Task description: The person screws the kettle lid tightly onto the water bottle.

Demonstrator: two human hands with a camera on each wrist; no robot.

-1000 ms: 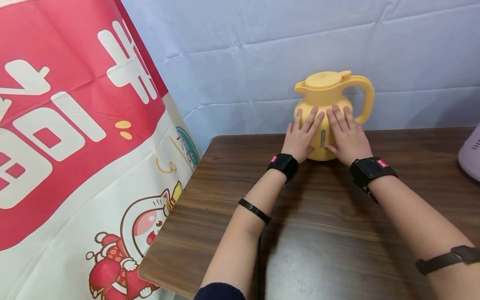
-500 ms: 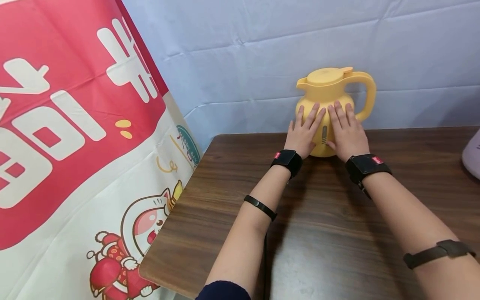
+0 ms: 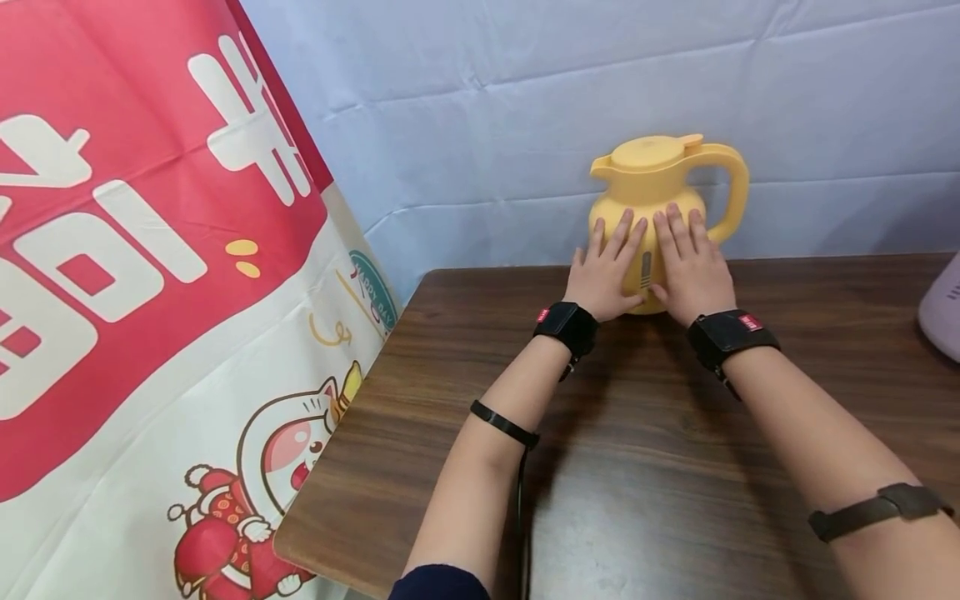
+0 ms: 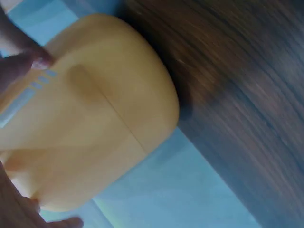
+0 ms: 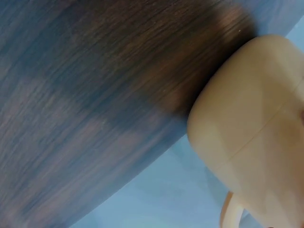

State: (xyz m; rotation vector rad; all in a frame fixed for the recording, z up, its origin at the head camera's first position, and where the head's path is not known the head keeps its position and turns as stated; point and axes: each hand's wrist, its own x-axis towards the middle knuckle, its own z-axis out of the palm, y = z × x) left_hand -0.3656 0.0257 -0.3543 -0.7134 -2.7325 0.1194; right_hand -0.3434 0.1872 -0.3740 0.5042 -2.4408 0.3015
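A yellow jug with a lid, a spout on its left and a handle on its right stands upright at the table's back edge. My left hand lies with straight, spread fingers on the left front of its body. On the right front rests my right hand, its fingers straight too. Both thumbs point inward beside the grey strip on the jug's front. In the left wrist view the jug's body fills much of the picture, with fingertips at its left side. The right wrist view shows the jug's lower body and part of the handle.
The dark wooden table backs onto a pale blue cloth. A red and white printed banner hangs along the table's left side. At the right edge stands part of a lilac object. A thin cable runs beside the left forearm.
Over the last second the jug has shifted slightly back, with both hands staying on it. My left thumb has moved inward toward the right thumb.
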